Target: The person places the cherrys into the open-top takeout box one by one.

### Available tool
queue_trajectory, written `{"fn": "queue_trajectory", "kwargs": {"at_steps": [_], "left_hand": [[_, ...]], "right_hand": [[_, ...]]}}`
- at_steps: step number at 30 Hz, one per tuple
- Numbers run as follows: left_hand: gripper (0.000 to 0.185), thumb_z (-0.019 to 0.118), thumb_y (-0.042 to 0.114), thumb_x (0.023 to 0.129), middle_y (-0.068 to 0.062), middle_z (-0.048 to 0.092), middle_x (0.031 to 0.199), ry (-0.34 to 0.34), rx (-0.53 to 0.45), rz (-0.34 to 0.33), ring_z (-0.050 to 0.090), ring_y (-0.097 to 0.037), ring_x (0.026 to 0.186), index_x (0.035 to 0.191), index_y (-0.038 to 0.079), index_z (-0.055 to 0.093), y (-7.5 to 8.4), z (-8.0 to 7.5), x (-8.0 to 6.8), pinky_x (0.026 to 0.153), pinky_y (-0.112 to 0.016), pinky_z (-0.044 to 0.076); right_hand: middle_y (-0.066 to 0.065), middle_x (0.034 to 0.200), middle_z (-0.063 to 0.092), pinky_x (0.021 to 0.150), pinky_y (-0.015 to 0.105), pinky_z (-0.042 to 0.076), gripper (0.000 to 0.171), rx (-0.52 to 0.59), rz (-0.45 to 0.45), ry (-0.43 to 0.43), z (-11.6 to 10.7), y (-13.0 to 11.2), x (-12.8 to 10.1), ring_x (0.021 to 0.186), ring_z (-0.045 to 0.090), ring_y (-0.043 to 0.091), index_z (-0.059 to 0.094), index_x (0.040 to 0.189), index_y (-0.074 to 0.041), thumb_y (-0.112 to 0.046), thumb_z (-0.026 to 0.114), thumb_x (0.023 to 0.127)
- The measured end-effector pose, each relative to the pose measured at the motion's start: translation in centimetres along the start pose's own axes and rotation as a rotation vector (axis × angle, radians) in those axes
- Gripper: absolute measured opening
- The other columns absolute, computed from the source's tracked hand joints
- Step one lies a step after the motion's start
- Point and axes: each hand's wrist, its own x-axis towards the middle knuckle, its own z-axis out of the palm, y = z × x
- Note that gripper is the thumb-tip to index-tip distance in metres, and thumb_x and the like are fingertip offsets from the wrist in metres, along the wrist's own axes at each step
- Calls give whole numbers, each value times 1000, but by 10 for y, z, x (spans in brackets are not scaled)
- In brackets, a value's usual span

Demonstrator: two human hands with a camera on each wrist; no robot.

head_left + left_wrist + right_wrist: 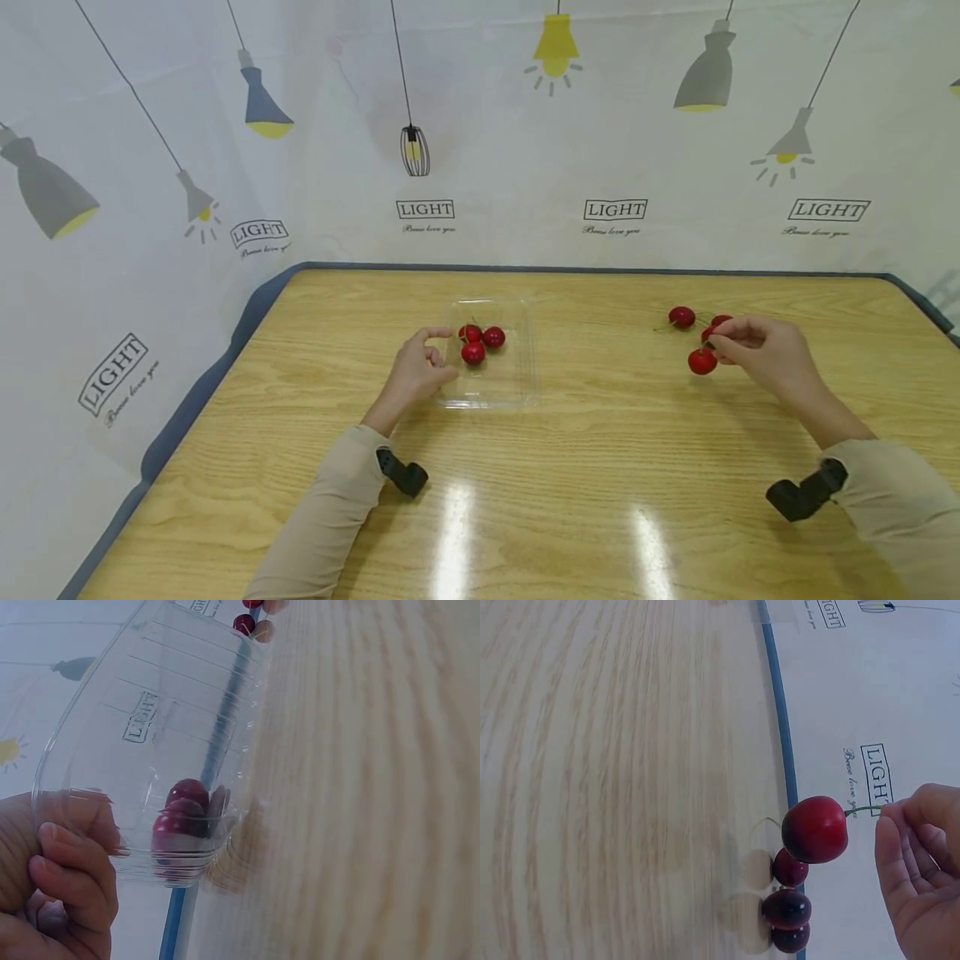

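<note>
A clear plastic box (517,379) stands on the table with three red cherries (473,353) inside. My left hand (420,367) grips the box's left side, its index finger and thumb at the rim. Through the plastic of the box (187,697) in the left wrist view, part of that hand (67,877) shows. On the right, my right hand (772,354) pinches the green stem (864,808) of a red cherry (815,829) between thumb and fingertips. This cherry hangs above the table, in front of three darker cherries (787,909) in the right wrist view.
The loose cherries lie on the right of the wooden table (585,467), one of them (682,317) a little left of the others. Behind the table's blue-grey edge (600,269) rises a white backdrop (495,125) printed with lamps. Each wrist wears a black camera (405,473).
</note>
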Motion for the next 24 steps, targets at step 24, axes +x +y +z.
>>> {"fn": "queue_trajectory", "kwargs": {"at_steps": [24], "left_hand": [[56, 61, -2, 69, -2, 43, 57, 7, 11, 0, 34, -11, 45, 122, 4, 45, -1, 1, 0, 42, -23, 29]], "right_hand": [[5, 75, 63, 50, 22, 44, 25, -67, -100, -57, 15, -60, 17, 61, 55, 2, 60, 93, 1, -22, 59, 84]]}}
